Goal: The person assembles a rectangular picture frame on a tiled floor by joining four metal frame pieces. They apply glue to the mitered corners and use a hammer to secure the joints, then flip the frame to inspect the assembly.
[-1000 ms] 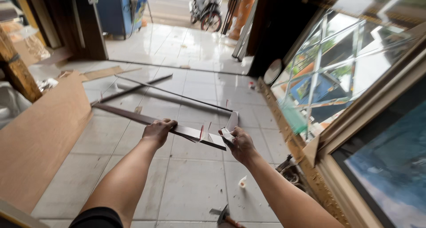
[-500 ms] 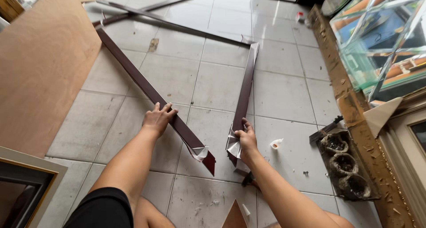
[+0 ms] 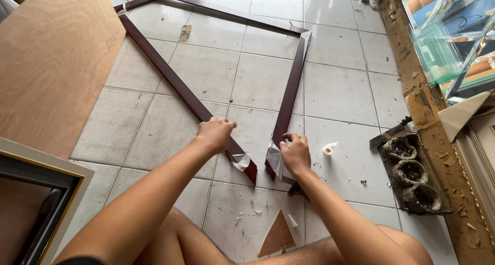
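Note:
Dark brown frame mouldings lie on the pale tiled floor. My left hand (image 3: 215,133) grips the near end of a long moulding (image 3: 170,82) that runs diagonally up to the left. My right hand (image 3: 295,152) holds the near end of a shorter moulding (image 3: 290,92) that runs almost straight away from me. Both near ends are mitre-cut and carry torn clear plastic wrap (image 3: 241,161); a narrow gap separates them. A third long moulding (image 3: 221,10) lies across the far side and meets the shorter piece at its far corner.
A large plywood sheet (image 3: 49,59) lies at the left, a framed panel (image 3: 36,193) at the lower left. A small glue bottle (image 3: 330,148), a dark tray with glue-caked pots (image 3: 410,172), a brown triangular offcut (image 3: 278,234), and glass panes (image 3: 448,33) sit to the right.
The view has tilted down and closer. My hands have brought the two near ends of the mouldings toward each other, and the pieces now outline a rough frame shape.

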